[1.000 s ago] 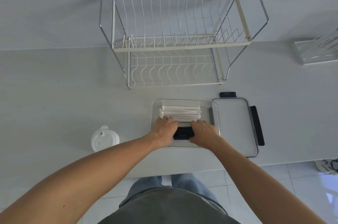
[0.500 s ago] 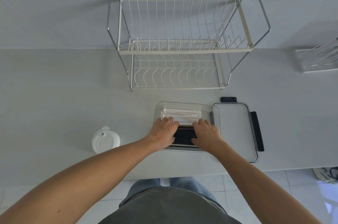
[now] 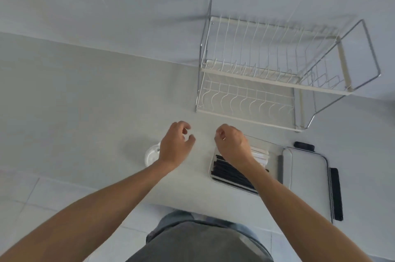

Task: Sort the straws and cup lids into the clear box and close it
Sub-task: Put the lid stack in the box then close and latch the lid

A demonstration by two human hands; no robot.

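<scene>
The clear box (image 3: 275,151) lies open on the counter near its front edge. Black straws (image 3: 228,174) fill its near side and white wrapped straws (image 3: 259,155) its far side. My right hand (image 3: 232,145) hovers over the box's left end with fingers loosely curled, holding nothing. My left hand (image 3: 176,144) hangs above the counter left of the box, fingers relaxed and empty. It partly covers a white cup lid (image 3: 150,154) lying on the counter. The box's lid (image 3: 307,178), with black clips, lies flat to the right of the box.
A two-tier wire dish rack (image 3: 277,75) stands behind the box against the wall. The counter's front edge runs just in front of the box, with tiled floor below. The person's grey shirt fills the bottom of the view.
Both hands have lifted off the straws in the box and moved left and away from me. The view has swung left, so box and rack now sit at the right.
</scene>
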